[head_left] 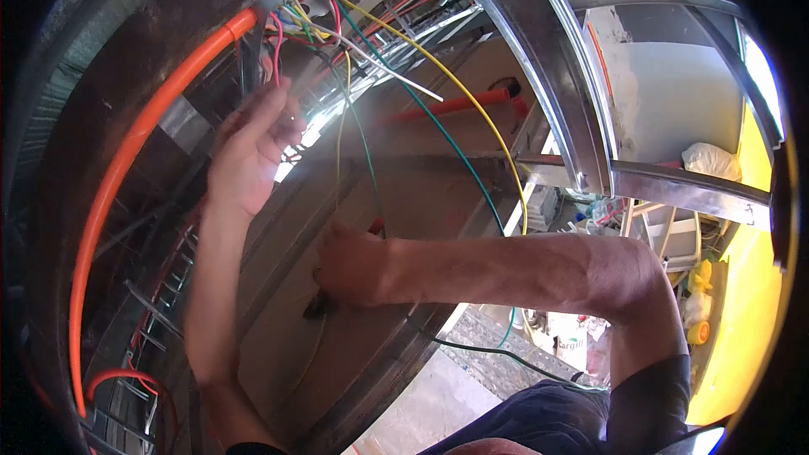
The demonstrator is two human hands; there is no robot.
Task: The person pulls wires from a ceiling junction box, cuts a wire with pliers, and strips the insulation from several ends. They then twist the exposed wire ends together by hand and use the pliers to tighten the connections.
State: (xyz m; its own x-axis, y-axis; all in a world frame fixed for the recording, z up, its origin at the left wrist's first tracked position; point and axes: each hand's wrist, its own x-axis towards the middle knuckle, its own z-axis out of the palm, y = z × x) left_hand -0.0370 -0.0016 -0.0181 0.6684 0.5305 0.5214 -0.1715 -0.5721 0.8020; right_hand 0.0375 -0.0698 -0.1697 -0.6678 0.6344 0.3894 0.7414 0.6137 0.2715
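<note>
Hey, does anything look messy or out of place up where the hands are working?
Yes. A tangle of loose coloured wires spills out near the orange plastic conduit, ends unconnected. A yellow wire and a green wire hang slack across the opening. The left hand reaches into the bundle; the right hand grips a red-handled tool.

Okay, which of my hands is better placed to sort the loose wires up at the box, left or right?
Left, probably. Your left hand is raised with open fingers right beside the wire bundle at the box. Your right hand is lower, closed around a red-handled tool.
</note>
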